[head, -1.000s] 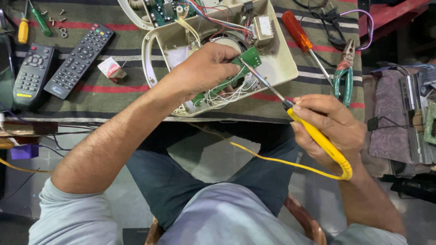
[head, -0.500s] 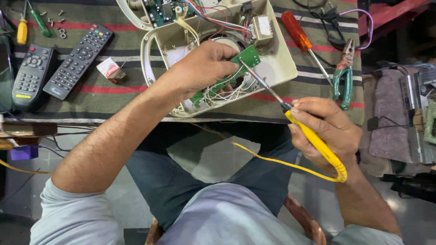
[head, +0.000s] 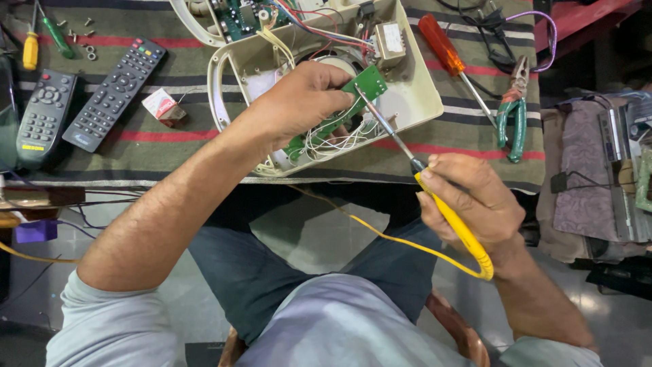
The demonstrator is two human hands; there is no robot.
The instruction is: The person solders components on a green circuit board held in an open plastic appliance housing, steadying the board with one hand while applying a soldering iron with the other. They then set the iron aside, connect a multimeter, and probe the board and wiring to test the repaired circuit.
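Observation:
My left hand (head: 305,98) grips a narrow green circuit board (head: 363,85) with white wires hanging from it, held over an opened cream plastic casing (head: 421,88). A yellow-handled soldering iron (head: 451,217) is in my right hand (head: 475,204). Its metal tip touches the upper end of the green board. A yellow cord runs from the handle down across my lap. Inside the casing sit a small transformer (head: 390,37), a round speaker and coloured wires.
On the striped cloth lie two remote controls (head: 112,95) (head: 44,115), a small red-and-white box (head: 163,105), yellow and green screwdrivers with loose screws at far left, an orange-handled screwdriver (head: 451,58) and green-handled pliers (head: 513,115) at right. Metal gear sits at the right edge.
My right hand with the soldering iron has shifted slightly left and up, keeping the tip on the green board. My left hand stays on the board.

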